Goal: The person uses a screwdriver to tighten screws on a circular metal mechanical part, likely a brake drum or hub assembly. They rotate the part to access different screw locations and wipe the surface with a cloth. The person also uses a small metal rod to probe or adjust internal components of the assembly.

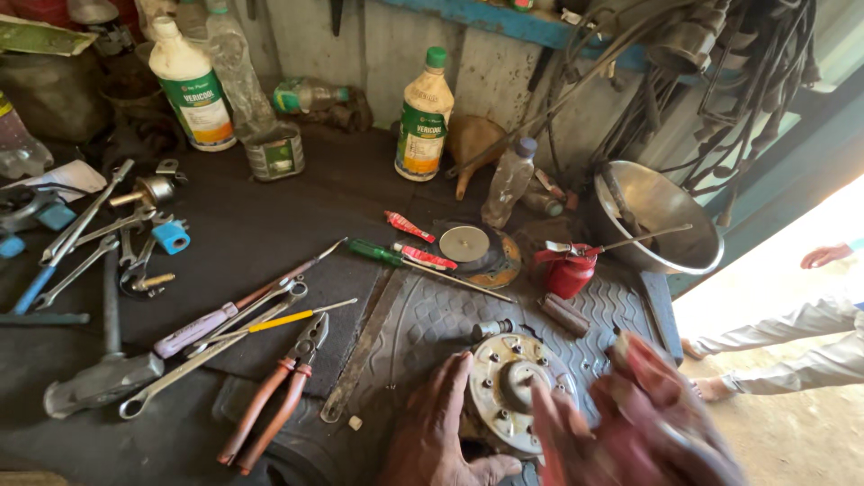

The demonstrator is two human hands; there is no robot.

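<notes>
Wide dark workbench (270, 225), oily and crowded; ribbed rubber mat (423, 315) laid over its near right part. Big steel bowl (661, 211) at the far right by the wall, long thin rod leaning in it. Two white bottles with green caps (191, 85) (424, 115) upright along the back.

On the mat, low in the middle: round metal hub (508, 391), a thick disc with studs ringed around a raised centre cap. Judged heavy and stiff, cast metal, greasy enough to slip; safest taken by the outer rim from both sides, not by the studs or the cap.

Left hand (441, 432) cupped against the hub's left edge, fingers curled on the rim, thumb low near the front. Right hand (630, 423) blurred, wrapped in or clutching a reddish rag (652, 378) just right of the hub; fingers seem bent around the cloth, exact grip unclear.

Red oil can (569, 270) behind the hub, spout pointing right. Orange-handled pliers (274, 396) left of the mat. Spanners (85, 234) scattered at far left. Green-handled screwdriver (409, 264) near the centre. Small red tubes (409, 227) beside it.
</notes>
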